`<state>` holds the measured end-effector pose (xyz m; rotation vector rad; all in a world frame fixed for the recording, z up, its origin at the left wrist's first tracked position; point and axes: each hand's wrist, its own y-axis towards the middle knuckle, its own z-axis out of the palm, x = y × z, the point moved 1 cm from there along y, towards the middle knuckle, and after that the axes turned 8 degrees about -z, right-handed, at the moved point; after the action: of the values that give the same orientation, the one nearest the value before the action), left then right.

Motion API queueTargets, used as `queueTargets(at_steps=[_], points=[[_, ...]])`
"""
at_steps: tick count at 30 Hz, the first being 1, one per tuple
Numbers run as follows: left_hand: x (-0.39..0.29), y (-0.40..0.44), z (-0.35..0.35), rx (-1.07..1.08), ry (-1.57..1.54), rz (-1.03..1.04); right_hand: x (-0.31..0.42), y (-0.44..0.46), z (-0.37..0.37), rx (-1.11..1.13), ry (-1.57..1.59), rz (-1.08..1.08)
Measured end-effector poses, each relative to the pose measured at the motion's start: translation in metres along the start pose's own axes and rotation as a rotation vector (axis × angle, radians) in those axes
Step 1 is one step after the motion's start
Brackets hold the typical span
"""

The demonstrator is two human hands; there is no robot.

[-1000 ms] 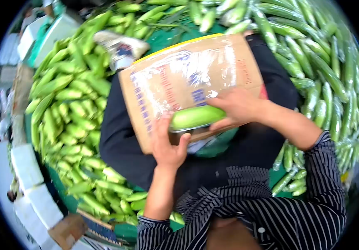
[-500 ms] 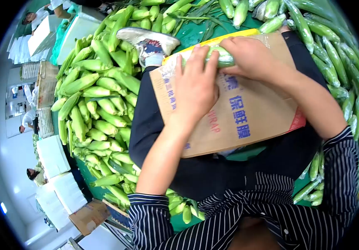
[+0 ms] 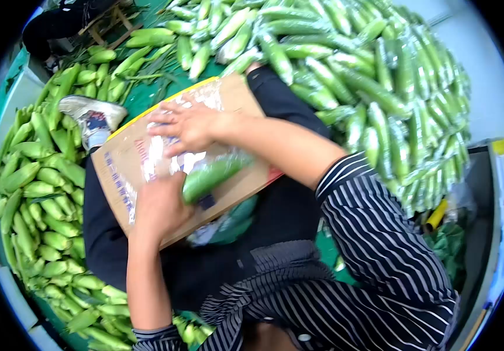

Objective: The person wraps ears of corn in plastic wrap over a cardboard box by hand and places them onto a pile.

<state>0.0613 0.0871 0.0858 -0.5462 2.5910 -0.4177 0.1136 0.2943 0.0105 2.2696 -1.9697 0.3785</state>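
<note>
A cardboard cling-film box (image 3: pixel 111 169) with a yellow edge lies across my lap, clear film (image 3: pixel 210 96) spread over its top. An ear of corn in its green husk (image 3: pixel 217 175) rests slantwise on the near part of the box. My left hand (image 3: pixel 161 205), slightly blurred, is closed around the corn's left end. Above the corn, my right hand (image 3: pixel 190 126) lies over the film with its fingers spread, holding nothing.
Unwrapped corn ears (image 3: pixel 47 193) are heaped on my left. On the right rises a big pile of film-wrapped corn (image 3: pixel 375 88). My shoe (image 3: pixel 95 117) sits beside the box's far left corner. A dark-edged bin (image 3: pixel 477 222) stands at far right.
The view has swung right. The corn has come from the box's far yellow edge to its near side, with my left hand on it. My right hand has opened and spread over the film.
</note>
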Motion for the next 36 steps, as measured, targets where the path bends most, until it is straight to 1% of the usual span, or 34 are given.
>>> queueTargets(at_steps=[1, 2, 3, 5, 6, 7, 8, 9, 10, 11, 12, 13, 14, 15, 16, 17, 18, 19, 20, 21, 22, 23, 24, 25, 27, 28, 29, 30, 31, 32, 33, 34, 35, 36], points=[[-0.004, -0.011, 0.008, 0.046, 0.028, -0.043, 0.001, -0.001, -0.001, 0.02, 0.004, -0.019], [-0.009, -0.02, 0.016, 0.155, -0.022, -0.055, -0.002, -0.004, 0.01, -0.026, -0.006, -0.037], [-0.006, -0.034, 0.02, 0.275, -0.087, -0.061, -0.001, 0.0, 0.005, 0.001, 0.0, -0.032], [0.003, -0.072, 0.061, 0.469, -0.471, 0.127, -0.003, 0.0, 0.008, -0.008, 0.017, -0.011], [0.002, -0.092, 0.083, 0.602, -0.426, 0.156, -0.004, -0.001, 0.012, -0.088, -0.02, -0.043], [-0.001, -0.111, 0.104, 0.737, -0.37, 0.191, 0.006, -0.004, 0.017, -0.096, -0.049, -0.059], [0.002, -0.135, 0.125, 0.66, -0.484, 0.183, 0.021, -0.01, 0.023, -0.108, -0.079, -0.062], [0.007, -0.146, 0.136, 0.592, -0.601, 0.183, 0.059, -0.032, -0.012, -0.022, 0.152, -0.198], [0.007, -0.146, 0.129, 0.564, -0.614, 0.114, 0.108, -0.075, -0.045, 0.127, 0.581, -0.129], [0.005, -0.158, 0.111, 0.538, -0.646, 0.035, 0.136, -0.118, -0.017, 0.108, 0.703, -0.253], [0.008, -0.165, 0.095, 0.499, -0.671, -0.043, 0.163, -0.146, -0.031, 0.364, 0.603, -0.255], [0.022, -0.173, 0.085, 0.444, -0.769, 0.021, 0.183, -0.176, 0.002, 0.625, 0.784, -0.047], [0.034, -0.191, 0.079, 0.362, -1.126, -0.005, 0.2, -0.208, 0.032, 0.419, 0.988, 0.056], [0.044, -0.201, 0.076, 0.264, -1.479, -0.034, 0.206, -0.22, 0.039, 0.202, 1.187, 0.146], [0.064, -0.189, 0.075, 0.082, -1.289, 0.193, 0.208, -0.225, 0.047, 0.099, 1.15, 0.225], [0.064, -0.172, 0.085, -0.14, -1.361, 0.25, 0.216, -0.222, 0.042, 0.012, 1.134, 0.299], [0.064, -0.156, 0.095, -0.371, -1.397, 0.306, 0.216, -0.208, 0.04, -0.15, 0.97, 0.249], [0.036, -0.137, 0.081, -0.647, -1.615, 0.017, 0.207, -0.193, 0.034, -0.312, 1.135, 0.309], [0.008, -0.119, 0.068, -0.964, -1.794, -0.264, 0.205, -0.173, 0.034, -0.495, 1.515, 0.32], [-0.002, -0.089, 0.04, -0.971, -1.845, -0.059, 0.203, -0.153, 0.033, -0.699, 1.885, 0.296], [-0.029, -0.072, 0.013, -0.937, -1.745, -0.057, 0.201, -0.141, 0.022, -0.613, 1.744, 0.293], [-0.031, -0.063, 0.02, -0.715, -1.418, -0.082, 0.198, -0.128, 0.011, -0.531, 1.597, 0.285], [-0.033, -0.055, 0.027, -0.547, -1.062, -0.047, 0.194, -0.116, 0.0, -0.456, 1.451, 0.272], [-0.042, -0.043, 0.023, -0.484, -1.112, 0.185, 0.184, -0.116, -0.014, -0.48, 1.643, 0.362], [-0.018, -0.032, -0.016, -0.528, -0.695, 0.416, 0.133, -0.119, -0.028, -0.819, 1.601, 0.412], [0.02, -0.026, -0.025, -0.563, -0.785, 0.167, 0.108, -0.12, -0.034, -0.98, 1.553, 0.43], [0.061, -0.014, -0.037, -0.729, -0.907, -0.08, 0.053, -0.123, -0.052, -1.218, 1.875, 0.124], [0.101, -0.002, -0.048, -0.899, -1.058, -0.311, -0.004, -0.132, -0.084, -1.579, 1.96, 0.141], [0.172, 0.029, -0.037, -1.125, -1.365, -0.444, -0.06, -0.15, -0.105, -1.497, 1.904, -0.115], [0.246, 0.049, -0.017, -1.247, -1.017, -0.716, -0.092, -0.141, -0.108, -1.629, 1.773, 0.123], [0.337, 0.064, 0.008, -0.924, -0.856, -0.907, -0.1, -0.141, -0.096, -1.589, 1.699, 0.218], [0.357, 0.07, 0.009, -0.823, -0.831, -0.997, -0.108, -0.14, -0.084, -1.545, 1.625, 0.31], [0.366, 0.081, 0.017, -0.706, -0.811, -1.083, -0.096, -0.136, -0.056, -1.335, 1.614, 0.292], [0.392, 0.093, 0.017, -0.502, -0.398, -1.124, -0.053, -0.12, -0.058, -1.115, 1.556, 0.372]])
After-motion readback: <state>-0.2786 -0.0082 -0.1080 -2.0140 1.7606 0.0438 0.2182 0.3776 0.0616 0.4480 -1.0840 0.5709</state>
